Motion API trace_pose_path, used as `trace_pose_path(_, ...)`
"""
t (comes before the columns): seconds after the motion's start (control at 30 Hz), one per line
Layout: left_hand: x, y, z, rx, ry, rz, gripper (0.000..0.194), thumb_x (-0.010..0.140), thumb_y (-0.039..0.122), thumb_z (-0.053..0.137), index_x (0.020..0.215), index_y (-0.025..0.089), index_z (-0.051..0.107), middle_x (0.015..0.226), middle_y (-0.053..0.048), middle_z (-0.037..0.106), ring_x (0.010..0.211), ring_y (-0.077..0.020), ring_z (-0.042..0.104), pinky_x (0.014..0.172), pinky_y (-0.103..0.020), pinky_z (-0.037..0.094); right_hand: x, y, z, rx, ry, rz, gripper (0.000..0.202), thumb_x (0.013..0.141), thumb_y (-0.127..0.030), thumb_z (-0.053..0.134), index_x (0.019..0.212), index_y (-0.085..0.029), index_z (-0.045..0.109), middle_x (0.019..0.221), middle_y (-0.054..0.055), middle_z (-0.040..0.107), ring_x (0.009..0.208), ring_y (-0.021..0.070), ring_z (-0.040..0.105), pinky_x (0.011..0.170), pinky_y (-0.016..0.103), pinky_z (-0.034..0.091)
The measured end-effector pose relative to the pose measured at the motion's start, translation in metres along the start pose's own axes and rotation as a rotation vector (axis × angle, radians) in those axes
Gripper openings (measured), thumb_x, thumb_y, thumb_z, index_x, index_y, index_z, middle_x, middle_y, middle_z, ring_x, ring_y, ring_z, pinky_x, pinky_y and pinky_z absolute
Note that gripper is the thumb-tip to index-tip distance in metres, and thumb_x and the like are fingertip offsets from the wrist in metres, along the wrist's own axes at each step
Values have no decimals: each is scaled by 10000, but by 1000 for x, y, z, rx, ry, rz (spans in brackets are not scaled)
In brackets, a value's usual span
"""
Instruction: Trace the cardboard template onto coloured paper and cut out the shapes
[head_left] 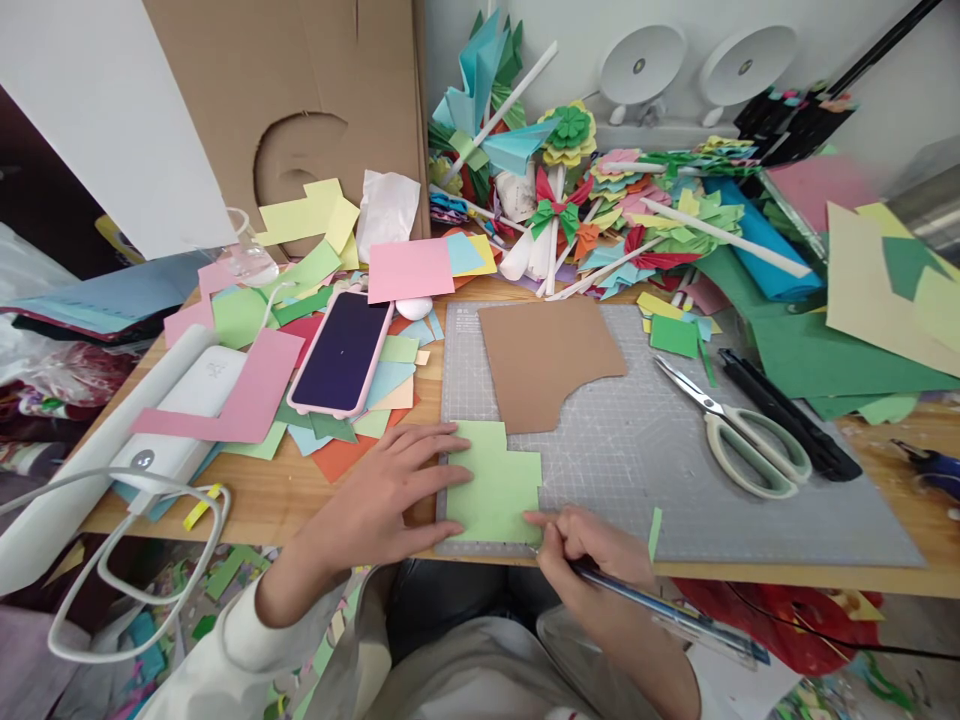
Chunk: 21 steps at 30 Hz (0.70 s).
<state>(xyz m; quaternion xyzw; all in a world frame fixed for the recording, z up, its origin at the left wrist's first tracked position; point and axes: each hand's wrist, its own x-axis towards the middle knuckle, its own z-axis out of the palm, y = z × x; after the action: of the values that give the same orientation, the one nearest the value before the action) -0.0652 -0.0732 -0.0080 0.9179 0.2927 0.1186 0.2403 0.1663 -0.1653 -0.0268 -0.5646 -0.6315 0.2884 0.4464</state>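
Note:
A light green sheet of paper [491,495], with a notch at its upper right corner, lies near the front edge of the grey cutting mat [600,500]. Spread fingers of my left hand [390,495] rest on the sheet's left edge. My right hand [589,555] grips a pen [667,610] with a clear barrel, its tip by the sheet's lower right corner; one finger touches the paper. A piece of brown cardboard [547,360] with a curved cutout lies just above the green sheet. Scissors [742,435] with pale green handles rest on the right of the mat.
A black utility knife [795,420] lies beside the scissors. On the left are a phone [341,352], a white power bank [191,400] with a looped cable, and coloured paper scraps. Paper flowers [562,200] are piled at the back. A narrow green strip [655,533] lies at the mat's front.

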Motion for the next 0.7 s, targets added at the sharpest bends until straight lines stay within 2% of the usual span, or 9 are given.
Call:
trace_pose_path(0.1,-1,2,-1,-30,18,-24,393,842,364,658,1202,241,559,1395,-95,480,1345,-289,365,1087,-465,310,3,-1,-3,148,1,99,387,869,-172,521,593,-222,254,537,-82,287,445,69,403,655,244,569)
trace_pose_path(0.2,-1,4,-2,-95,106,-116,453,849,337,648,1258,225,490,1415,-121,431,1326,-286,373,1094,-468,312,4,5,-5,218,-11,179,343,865,-251,599,626,-226,355,560,-71,401,469,80,413,568,219,540)
trace_pose_path(0.3,-1,6,-4,-158,156,-199,435,865,300,620,1263,225,462,1380,-124,455,1294,-278,401,1084,-462,333,6,14,-9,206,-79,103,197,823,-321,678,750,-221,525,725,8,585,630,133,579,543,205,511)
trace_pose_path(0.4,-2,7,-8,-220,150,-230,432,862,292,621,1261,250,462,1374,-108,469,1296,-290,398,1089,-479,328,11,17,-14,109,-186,41,123,878,-351,615,872,-228,618,888,53,669,794,168,654,657,220,533)
trace_pose_path(0.47,-2,9,-9,-319,163,-254,420,872,286,610,1264,272,462,1386,-90,466,1309,-292,391,1094,-478,330,15,15,-16,29,-246,30,152,939,-331,518,946,-247,645,881,33,689,777,151,665,680,207,528)
trace_pose_path(0.57,2,14,-7,-590,233,-290,414,895,277,582,1282,286,433,1367,-86,476,1277,-275,444,1074,-448,382,19,12,-14,-46,-271,3,231,978,-307,428,1006,-267,654,809,2,698,714,130,670,675,190,527)
trace_pose_path(0.63,8,17,-2,-728,280,-325,446,900,261,572,1304,293,385,1332,-94,490,1181,-246,526,1002,-415,460,21,11,-12,-56,-277,-7,233,979,-304,420,1002,-266,648,830,0,712,727,129,680,695,188,534)
trace_pose_path(0.7,18,18,2,-744,304,-368,456,903,250,554,1308,304,351,1302,-99,493,1054,-212,587,886,-380,525,24,9,-14,-28,-327,-33,196,968,-285,436,1013,-264,625,896,4,726,772,129,695,704,180,542)
